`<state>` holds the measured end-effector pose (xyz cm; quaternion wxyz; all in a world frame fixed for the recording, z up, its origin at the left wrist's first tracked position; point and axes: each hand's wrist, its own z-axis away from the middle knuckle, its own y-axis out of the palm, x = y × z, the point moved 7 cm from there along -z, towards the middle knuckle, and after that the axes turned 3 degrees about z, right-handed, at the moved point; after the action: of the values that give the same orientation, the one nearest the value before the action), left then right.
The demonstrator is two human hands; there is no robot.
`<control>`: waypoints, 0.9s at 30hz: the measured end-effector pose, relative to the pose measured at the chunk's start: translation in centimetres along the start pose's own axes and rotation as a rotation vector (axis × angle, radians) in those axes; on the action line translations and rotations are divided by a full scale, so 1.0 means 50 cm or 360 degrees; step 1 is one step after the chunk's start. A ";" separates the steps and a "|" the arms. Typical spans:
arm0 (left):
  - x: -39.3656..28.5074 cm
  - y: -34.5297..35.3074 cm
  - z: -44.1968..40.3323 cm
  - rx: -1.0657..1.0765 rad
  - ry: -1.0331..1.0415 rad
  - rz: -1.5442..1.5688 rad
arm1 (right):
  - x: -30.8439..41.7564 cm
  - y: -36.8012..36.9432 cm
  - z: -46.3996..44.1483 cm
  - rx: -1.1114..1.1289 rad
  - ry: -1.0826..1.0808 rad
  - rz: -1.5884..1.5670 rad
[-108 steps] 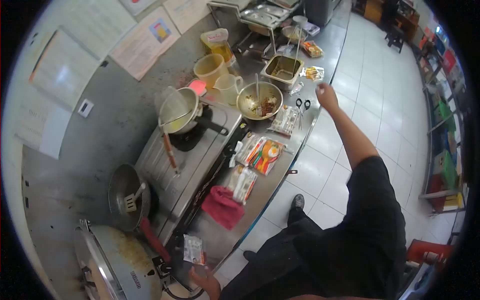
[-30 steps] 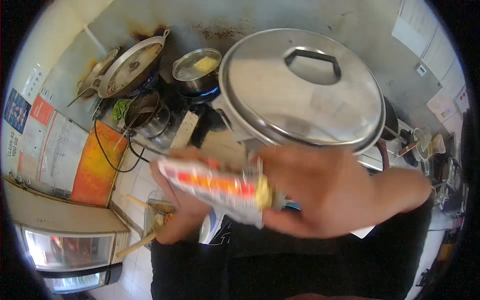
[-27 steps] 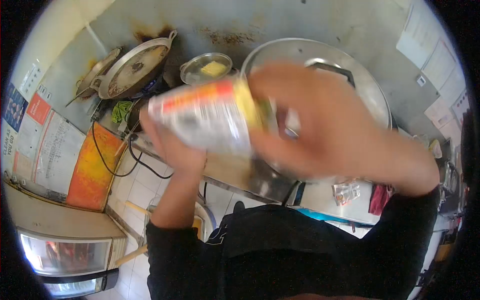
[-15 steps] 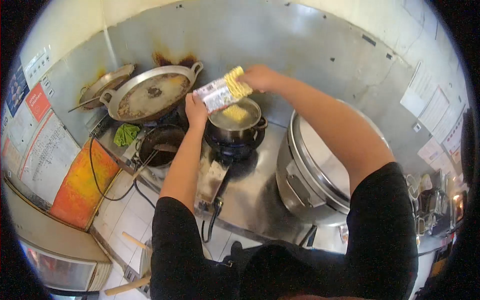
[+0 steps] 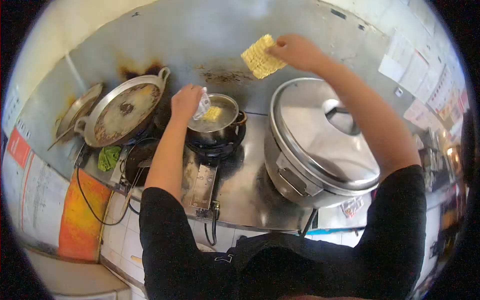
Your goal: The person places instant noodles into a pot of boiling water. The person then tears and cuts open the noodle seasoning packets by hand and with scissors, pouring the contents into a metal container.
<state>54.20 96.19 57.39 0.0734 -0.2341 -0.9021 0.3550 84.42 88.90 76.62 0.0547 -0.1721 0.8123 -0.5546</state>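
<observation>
Right grip point(image 5: 298, 51) on noodles point(image 5: 258, 56); left point(image 5: 187, 102), wrapper point(image 5: 203, 106)

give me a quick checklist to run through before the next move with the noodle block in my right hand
1. Right-hand grip: ok, the right hand pinches the noodle block at one edge.
2. Block out of its packet: ok, it is bare.
3. Pot uncovered: ok, the pot has no lid on, and another block lies inside.
4. Held block above the pot: not ok, it is up and to the right in view.
5. Wrapper clear: not ok, the wrapper in the left hand overlaps the pot's rim in view.
6. Flame under the pot: cannot tell, none shows clearly.
</observation>
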 end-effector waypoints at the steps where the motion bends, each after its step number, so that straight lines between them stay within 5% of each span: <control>1: 0.010 -0.002 0.000 -0.0060 -0.0054 0.0060 | -0.029 -0.040 0.042 -0.0094 0.0023 -0.0092; 4: 0.084 -0.005 -0.001 -0.0186 -0.0446 0.0338 | -0.086 -0.186 0.248 -0.0211 0.0435 -0.0439; 5: 0.133 0.005 -0.001 -0.0009 -0.0818 0.0481 | -0.119 -0.216 0.322 -0.0279 0.0582 -0.0540; 7: 0.238 0.006 0.017 -0.0173 -0.0903 0.0629 | -0.206 -0.260 0.485 -0.0592 0.0789 -0.0684; 9: 0.193 -0.074 0.045 -0.0005 -0.1152 0.0976 | -0.294 -0.289 0.667 -0.0844 0.1048 -0.0777; 11: 0.166 -0.123 0.110 -0.0236 -0.1279 0.2133 | -0.373 -0.270 0.860 -0.1007 0.1331 -0.0871; 14: -0.021 -0.234 0.190 -0.0287 -0.1491 0.2095 | -0.426 -0.158 1.100 -0.1075 0.1848 -0.1116; 16: -0.019 -0.216 0.318 -0.0057 -0.1570 0.2319 | -0.393 -0.127 1.152 -0.1042 0.1917 -0.1315; 19: -0.165 -0.204 0.478 -0.0070 -0.1864 0.2443 | -0.406 -0.188 1.162 -0.0866 0.1574 -0.1278; 20: -0.167 -0.179 0.546 0.0105 -0.1582 0.2340 | -0.418 -0.218 1.140 -0.1029 0.1543 -0.1192; 21: -0.255 -0.184 0.569 0.0139 -0.1922 0.2630 | -0.425 -0.247 1.093 -0.1003 0.1438 -0.1135; 22: -0.313 -0.165 0.582 0.0045 -0.1866 0.2850 | -0.433 -0.276 1.046 -0.0980 0.1333 -0.1079; 27: -0.476 -0.094 0.712 -0.0008 -0.2070 0.3217 | -0.174 -0.294 0.634 -0.0443 0.0642 -0.0794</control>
<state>62.78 60.32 35.11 -0.7077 -0.6129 -0.1795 0.3022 104.64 59.12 77.27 -0.2682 -0.2581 0.8075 -0.4576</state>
